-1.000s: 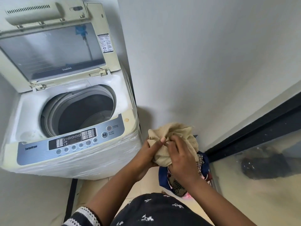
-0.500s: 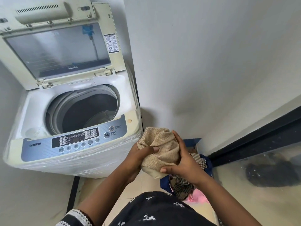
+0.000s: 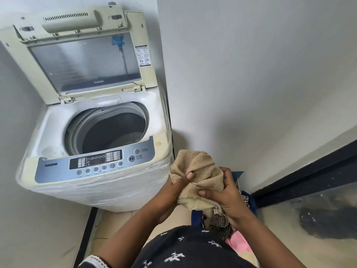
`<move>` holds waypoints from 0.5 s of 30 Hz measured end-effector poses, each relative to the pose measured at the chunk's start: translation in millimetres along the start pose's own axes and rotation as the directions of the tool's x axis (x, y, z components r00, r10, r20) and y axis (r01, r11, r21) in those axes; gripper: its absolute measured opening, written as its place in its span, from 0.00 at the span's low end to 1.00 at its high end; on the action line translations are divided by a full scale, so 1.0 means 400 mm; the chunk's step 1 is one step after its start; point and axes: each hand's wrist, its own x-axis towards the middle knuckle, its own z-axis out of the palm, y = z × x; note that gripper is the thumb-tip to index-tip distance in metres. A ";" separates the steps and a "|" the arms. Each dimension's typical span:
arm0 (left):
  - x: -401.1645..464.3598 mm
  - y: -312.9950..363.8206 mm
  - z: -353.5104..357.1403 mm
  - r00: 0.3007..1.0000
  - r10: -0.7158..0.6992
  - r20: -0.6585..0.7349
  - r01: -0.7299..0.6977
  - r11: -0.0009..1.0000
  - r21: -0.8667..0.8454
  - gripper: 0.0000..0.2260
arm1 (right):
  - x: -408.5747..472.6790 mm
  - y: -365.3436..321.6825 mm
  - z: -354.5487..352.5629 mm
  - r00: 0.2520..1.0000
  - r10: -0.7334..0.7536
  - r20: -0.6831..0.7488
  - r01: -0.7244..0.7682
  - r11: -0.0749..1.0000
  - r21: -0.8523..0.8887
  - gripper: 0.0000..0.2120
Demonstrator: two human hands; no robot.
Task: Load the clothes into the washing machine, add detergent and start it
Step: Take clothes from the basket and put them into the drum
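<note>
A top-loading washing machine (image 3: 58, 117) stands at the left with its lid (image 3: 85, 62) raised and its dark drum (image 3: 114, 132) open to view. To the right of its front corner, both hands hold a bunched beige knitted cloth (image 3: 199, 167) in the air. My left hand (image 3: 177, 188) grips it from the left, thumb over the fabric. My right hand (image 3: 226, 196) grips its lower right side. Below the hands, a blue laundry basket (image 3: 251, 202) holds more clothes, among them a checked piece (image 3: 218, 223) and a pink one (image 3: 239, 242).
The machine's control panel (image 3: 96, 163) faces me along its front edge. A white wall (image 3: 251, 74) runs close on the right, with a dark door frame (image 3: 309, 173) and glass at the lower right. Tiled floor (image 3: 116, 223) shows between machine and basket.
The beige cloth has been lifted out of the basket and carried slightly left toward the machine. Both hands have shifted their grip on it and bunched it tighter.
</note>
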 end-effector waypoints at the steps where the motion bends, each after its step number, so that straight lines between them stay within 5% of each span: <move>1: -0.011 0.003 -0.002 0.998 -0.018 0.054 0.021 0.998 -0.056 0.35 | 0.004 -0.003 0.005 1.000 0.002 0.013 -0.001 1.000 -0.003 0.41; 6: -0.032 0.022 -0.018 0.967 0.139 -0.214 -0.148 0.989 -0.027 0.27 | 0.037 -0.004 0.050 0.999 0.040 0.007 -0.040 0.999 0.010 0.30; 9: -0.035 0.024 -0.046 0.906 0.184 -0.380 -0.197 0.980 0.004 0.32 | 0.049 -0.010 0.084 0.986 0.141 0.094 -0.146 0.988 0.054 0.30; 12: -0.038 0.018 -0.082 0.877 0.184 -0.443 -0.212 0.977 -0.013 0.33 | 0.066 -0.016 0.115 0.953 0.221 0.206 -0.249 0.961 0.121 0.29; 15: -0.035 0.027 -0.113 0.870 0.224 -0.439 -0.239 0.971 0.021 0.24 | 0.095 -0.022 0.167 0.971 0.181 0.155 -0.193 0.979 0.069 0.26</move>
